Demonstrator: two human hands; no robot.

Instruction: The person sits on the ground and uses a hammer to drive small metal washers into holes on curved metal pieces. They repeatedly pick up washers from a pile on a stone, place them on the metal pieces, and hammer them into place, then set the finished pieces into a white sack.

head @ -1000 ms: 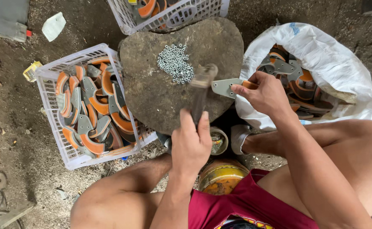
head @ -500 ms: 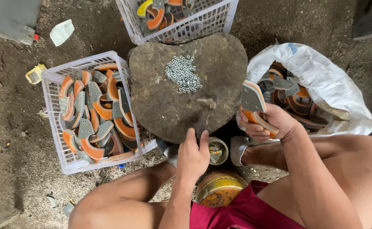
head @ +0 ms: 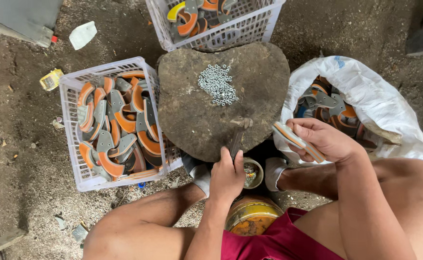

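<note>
My left hand [head: 227, 175] grips the handle of a hammer [head: 237, 133], whose head rests on a flat brown stone block [head: 264, 82] in front of me. A little to the right, my right hand [head: 323, 139] holds a curved grey-and-orange piece [head: 294, 139] edge-on beside the stone, above the mouth of a white sack [head: 365, 91]. A small heap of silvery rivets [head: 216, 84] lies on the stone beyond the hammer head.
A white plastic crate [head: 71, 144] of several grey-and-orange pieces stands left of the stone; another crate [head: 250, 26] sits behind it. A small tin [head: 251, 173] and a yellow can [head: 250, 219] sit between my legs. Dirt floor with scraps lies all around.
The hammer came down from a raised position to rest on the stone. My right hand drew the piece back off the stone toward the sack and turned it edge-on.
</note>
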